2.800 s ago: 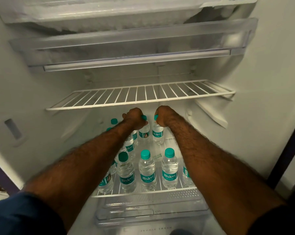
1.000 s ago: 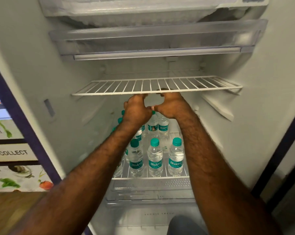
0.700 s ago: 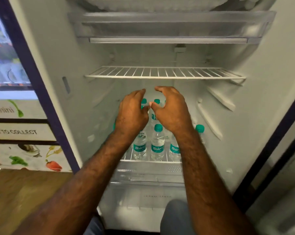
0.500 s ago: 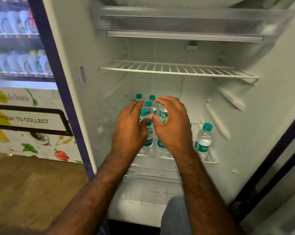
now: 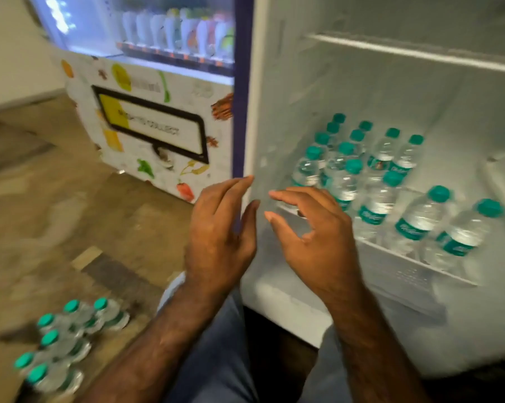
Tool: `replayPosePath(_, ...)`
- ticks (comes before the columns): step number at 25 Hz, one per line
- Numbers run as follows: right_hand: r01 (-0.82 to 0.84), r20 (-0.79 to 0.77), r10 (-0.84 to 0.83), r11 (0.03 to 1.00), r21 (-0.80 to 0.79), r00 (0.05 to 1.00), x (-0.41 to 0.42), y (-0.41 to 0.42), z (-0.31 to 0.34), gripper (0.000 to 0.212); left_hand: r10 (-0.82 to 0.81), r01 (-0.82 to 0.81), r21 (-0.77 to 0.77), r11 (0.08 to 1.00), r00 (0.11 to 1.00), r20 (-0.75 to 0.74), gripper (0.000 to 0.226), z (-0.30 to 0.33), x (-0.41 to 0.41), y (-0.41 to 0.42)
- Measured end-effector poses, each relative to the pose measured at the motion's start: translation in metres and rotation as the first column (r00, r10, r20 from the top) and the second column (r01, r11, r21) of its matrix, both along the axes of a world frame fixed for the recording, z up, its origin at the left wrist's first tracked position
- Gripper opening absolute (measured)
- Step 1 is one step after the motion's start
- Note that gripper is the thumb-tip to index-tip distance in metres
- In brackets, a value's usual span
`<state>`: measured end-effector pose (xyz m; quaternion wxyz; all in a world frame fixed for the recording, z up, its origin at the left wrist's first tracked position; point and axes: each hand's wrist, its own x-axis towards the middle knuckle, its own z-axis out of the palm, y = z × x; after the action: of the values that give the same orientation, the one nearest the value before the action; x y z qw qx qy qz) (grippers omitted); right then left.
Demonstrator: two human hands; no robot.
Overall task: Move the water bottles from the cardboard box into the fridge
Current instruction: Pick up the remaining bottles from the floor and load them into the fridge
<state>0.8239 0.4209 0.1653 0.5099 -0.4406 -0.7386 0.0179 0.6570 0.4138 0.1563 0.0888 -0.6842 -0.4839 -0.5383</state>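
both hands, left hand (image 5: pixel 219 228) and right hand (image 5: pixel 318 237), are empty with loose fingers mid-frame, so next comes reaching for the water bottles (image 5: pixel 62 341) at lower left.

I note motion blur across the whole head view. Labels on the fridge bottles (image 5: pixel 373 199) are unreadable to me. My right hand (image 5: pixel 318 237) hides part of the front row. The floor bottles (image 5: pixel 68 338) are smeared; I cannot tell what holds them. The upper shelf (image 5: pixel 419 53) runs off the right edge.
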Motion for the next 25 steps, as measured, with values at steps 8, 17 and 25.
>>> replayPosePath(8, -0.352, 0.029, 0.357, 0.929, -0.114, 0.934, -0.123, 0.007, -0.045, 0.025, 0.285, -0.274, -0.129, 0.953, 0.956, 0.071, 0.030, -0.066, -0.118, -0.027)
replayPosePath(17, -0.484, 0.181, 0.647, 0.700, -0.525, 0.740, -0.262, 0.026, -0.106, 0.038, 0.558, -0.504, -0.397, 0.767, 0.830, 0.024, 0.033, -0.143, -0.232, -0.059)
replayPosePath(25, -0.427, 0.284, 0.735, 0.614, -0.664, 0.616, -0.346, 0.048, -0.146, 0.049, 0.668, -0.584, -0.559, 0.588, 0.741, -0.071, 0.035, -0.196, -0.293, -0.067)
